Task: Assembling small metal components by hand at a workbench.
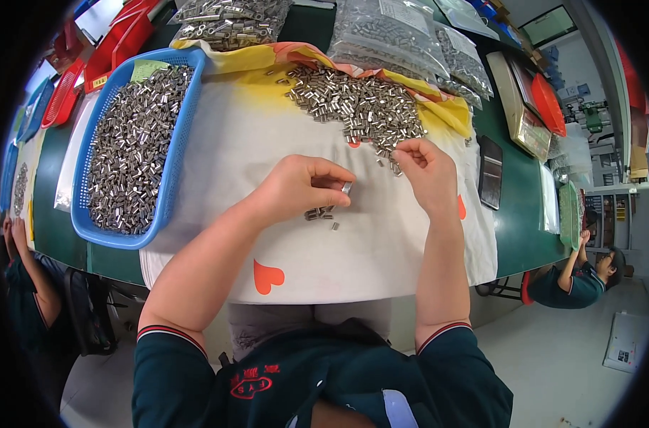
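A loose heap of small silvery metal sleeves [360,103] lies on a white cloth [217,164] at the far side. My right hand [430,175] is at the heap's near right edge, thumb and fingertips pinched together; whether a piece is between them cannot be made out. Left of it, over the middle of the cloth, my left hand [299,189] is closed, with a small metal sleeve [346,187] between thumb and forefinger. Beneath that hand are a few more sleeves [319,213], partly hidden by it, and a single sleeve [335,226] lies just nearer to me.
A blue basket [82,214] full of metal sleeves stands at the left. Bulging clear bags [389,32] of metal parts line the back, behind the cloth's rolled yellow edge [446,118]. A phone [490,171] lies at right. Other people sit at both sides.
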{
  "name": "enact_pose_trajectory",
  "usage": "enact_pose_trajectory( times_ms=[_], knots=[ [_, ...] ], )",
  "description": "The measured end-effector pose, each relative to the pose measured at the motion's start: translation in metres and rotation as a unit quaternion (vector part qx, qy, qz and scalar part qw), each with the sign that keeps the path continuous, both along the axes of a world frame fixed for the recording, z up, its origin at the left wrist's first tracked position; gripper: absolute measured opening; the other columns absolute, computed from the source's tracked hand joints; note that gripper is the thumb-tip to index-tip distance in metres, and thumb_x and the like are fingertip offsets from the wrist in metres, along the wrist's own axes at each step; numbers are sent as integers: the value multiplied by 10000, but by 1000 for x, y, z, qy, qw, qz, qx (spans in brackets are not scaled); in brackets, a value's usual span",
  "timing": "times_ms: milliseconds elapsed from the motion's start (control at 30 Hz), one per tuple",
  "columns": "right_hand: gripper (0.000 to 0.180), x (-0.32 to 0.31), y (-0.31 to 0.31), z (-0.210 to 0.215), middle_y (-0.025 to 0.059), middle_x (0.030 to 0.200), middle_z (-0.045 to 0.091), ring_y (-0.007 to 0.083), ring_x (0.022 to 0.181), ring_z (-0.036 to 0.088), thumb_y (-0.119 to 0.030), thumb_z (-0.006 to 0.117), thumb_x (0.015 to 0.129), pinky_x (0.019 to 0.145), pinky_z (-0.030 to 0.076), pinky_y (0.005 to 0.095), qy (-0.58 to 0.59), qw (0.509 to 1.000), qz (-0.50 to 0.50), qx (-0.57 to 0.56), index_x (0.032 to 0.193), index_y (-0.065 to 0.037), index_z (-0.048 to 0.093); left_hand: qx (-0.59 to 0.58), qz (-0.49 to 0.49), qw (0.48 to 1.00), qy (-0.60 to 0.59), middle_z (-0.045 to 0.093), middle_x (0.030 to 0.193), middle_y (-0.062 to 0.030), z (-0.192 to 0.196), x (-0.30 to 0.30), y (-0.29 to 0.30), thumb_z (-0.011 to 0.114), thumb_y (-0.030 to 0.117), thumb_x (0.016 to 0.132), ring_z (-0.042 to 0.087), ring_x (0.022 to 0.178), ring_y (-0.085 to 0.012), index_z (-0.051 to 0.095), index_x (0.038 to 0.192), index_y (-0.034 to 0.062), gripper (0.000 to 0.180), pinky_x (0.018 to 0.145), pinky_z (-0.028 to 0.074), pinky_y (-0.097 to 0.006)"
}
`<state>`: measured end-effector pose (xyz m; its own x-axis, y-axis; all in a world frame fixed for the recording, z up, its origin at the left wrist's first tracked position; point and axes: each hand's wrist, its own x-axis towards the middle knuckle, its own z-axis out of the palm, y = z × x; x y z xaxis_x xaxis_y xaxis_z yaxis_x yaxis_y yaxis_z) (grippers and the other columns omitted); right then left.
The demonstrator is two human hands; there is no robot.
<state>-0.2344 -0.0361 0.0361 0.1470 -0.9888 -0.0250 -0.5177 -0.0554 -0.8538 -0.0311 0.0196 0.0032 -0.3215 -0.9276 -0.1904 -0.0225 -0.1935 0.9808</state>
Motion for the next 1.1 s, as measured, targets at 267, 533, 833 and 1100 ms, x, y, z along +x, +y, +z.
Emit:
enact_pose_trajectory(
  times_ms=[267, 533, 833, 1100],
  knots=[
    [82, 10, 9, -23, 102, 743, 606, 258, 691, 570, -76, 584, 720, 631, 445, 344, 297, 923, 123, -212, 774, -19, 609, 11, -1, 1000, 15, 617, 822, -31, 2, 0, -2, 671, 60, 721, 559, 733, -71, 607, 985, -18, 283, 676, 467, -215],
    [69, 30, 31, 3, 32, 758, 610, 131, 717, 553, 8, 596, 717, 617, 428, 245, -11, 983, 169, -66, 778, -19, 614, 35, 34, 990, 131, 604, 831, -23, -8, 5, -5, 655, 55, 748, 552, 746, -60, 593, 1015, -16, 283, 668, 459, -192],
    [74, 35, 37, -11, 65, 746, 592, 235, 707, 555, -8, 612, 682, 641, 447, 314, 118, 924, 175, -320, 748, -35, 594, 27, 61, 993, 92, 622, 848, -36, -5, 0, -2, 646, 34, 750, 564, 759, -62, 590, 1023, -18, 284, 684, 466, -195],
    [119, 21, 34, -5, 73, 767, 620, 158, 713, 579, -22, 621, 713, 648, 457, 247, 43, 967, 207, -138, 831, -19, 606, 50, 32, 994, 94, 629, 872, -63, -3, 2, -3, 663, 39, 735, 574, 763, -76, 594, 1013, -28, 294, 685, 477, -207]
  ],
)
